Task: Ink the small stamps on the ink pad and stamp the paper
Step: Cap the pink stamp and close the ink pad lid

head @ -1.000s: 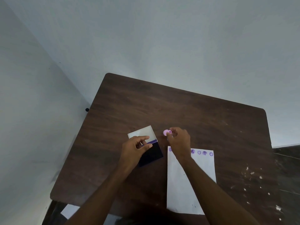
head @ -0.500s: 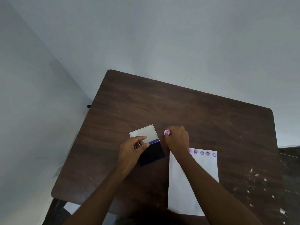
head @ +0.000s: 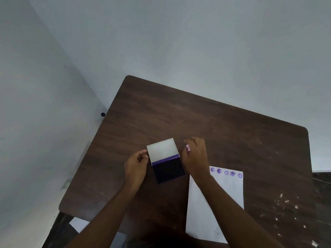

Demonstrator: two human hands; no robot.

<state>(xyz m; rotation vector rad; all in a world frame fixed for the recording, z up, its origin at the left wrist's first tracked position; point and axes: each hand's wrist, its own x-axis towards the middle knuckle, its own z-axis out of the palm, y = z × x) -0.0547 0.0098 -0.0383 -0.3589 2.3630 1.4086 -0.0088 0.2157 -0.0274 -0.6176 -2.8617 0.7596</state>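
An open ink pad [head: 168, 170] lies on the dark wooden table [head: 206, 122], its dark purple pad toward me and its pale lid [head: 162, 149] folded back. My left hand [head: 137, 165] rests curled against the pad's left edge, fingertips at the lid's corner. My right hand [head: 196, 156] sits just right of the pad and pinches a small pink stamp [head: 187, 147], mostly hidden by the fingers. A white sheet of paper [head: 227, 192] lies to the right, partly under my right forearm, with a row of several purple stamp marks [head: 226, 172] along its top edge.
White specks and scuffs [head: 286, 208] mark the table's right side. Pale walls stand close at the left and back. A small black knob [head: 103, 114] shows on the left wall beside the table's edge.
My left hand slid off the ink pad to its left edge, uncovering the pad. My right hand turned over the pink stamp, hiding most of it.
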